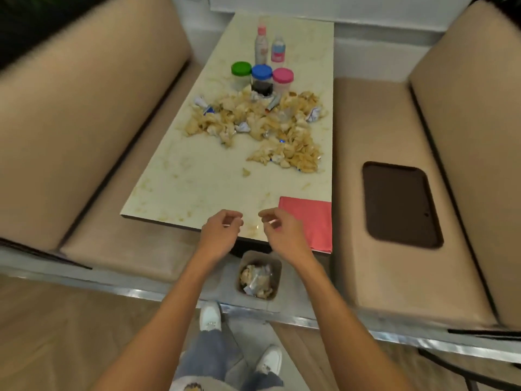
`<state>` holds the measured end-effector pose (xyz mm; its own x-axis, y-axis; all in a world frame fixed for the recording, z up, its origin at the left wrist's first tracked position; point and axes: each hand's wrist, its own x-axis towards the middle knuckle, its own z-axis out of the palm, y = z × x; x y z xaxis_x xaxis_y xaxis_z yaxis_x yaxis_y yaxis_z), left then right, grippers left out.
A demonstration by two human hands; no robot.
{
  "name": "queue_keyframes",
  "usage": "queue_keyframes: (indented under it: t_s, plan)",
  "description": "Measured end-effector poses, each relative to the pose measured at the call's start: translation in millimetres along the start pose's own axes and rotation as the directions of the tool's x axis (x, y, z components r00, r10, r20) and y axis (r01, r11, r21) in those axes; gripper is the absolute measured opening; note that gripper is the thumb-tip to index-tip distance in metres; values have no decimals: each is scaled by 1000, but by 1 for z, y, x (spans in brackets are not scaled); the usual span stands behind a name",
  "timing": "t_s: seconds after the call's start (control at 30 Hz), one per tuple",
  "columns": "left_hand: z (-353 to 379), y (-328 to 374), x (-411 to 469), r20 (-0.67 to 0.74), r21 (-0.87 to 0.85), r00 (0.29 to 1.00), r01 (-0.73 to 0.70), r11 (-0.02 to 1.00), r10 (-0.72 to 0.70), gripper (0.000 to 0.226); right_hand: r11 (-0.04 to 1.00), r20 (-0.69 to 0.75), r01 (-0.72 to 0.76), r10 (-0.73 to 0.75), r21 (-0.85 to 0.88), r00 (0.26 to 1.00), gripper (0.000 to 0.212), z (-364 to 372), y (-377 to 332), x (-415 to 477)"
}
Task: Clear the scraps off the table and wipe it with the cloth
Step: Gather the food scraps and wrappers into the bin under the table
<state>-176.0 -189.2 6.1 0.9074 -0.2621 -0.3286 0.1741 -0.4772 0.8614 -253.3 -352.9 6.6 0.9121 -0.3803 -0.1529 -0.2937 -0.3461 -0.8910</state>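
Setting: an eatery booth. A tan padded bench at frame left [84,122] faces a matching bench at frame right [380,131] across a narrow marble-patterned table [197,179]. A brown serving tray [400,204] lies on the right-hand seat.

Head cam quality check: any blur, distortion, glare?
Head view: wide-angle bowing curves the left bench outward and its back edge is smeared; scraps and jars soft but readable; dim warm light, no hard glare on the table; bright streaks on the metal floor strip.
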Motion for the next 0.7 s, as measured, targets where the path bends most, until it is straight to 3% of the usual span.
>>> queue_keyframes:
  t_s: [0.2,0.4,0.63,0.7]
  plan:
    - [-21,37,47,-58,4,997,-46,999,46,15,991,-7,87,-88,-99,996,28,-2,-34,66]
    - [-31,46,107,-49,-1,998,-28,1000,28,16,977,17,84,-82,-194,996,30,13,-37,132]
    - [-39,41,183,37,-7,997,62,998,-62,17,902,57,-16,45,-431,997,48,53,-15,209]
    - [-43,41,200,64,2,994,88,996,-88,17,871,38,-66,97,-487,995,44,66,-11,222]
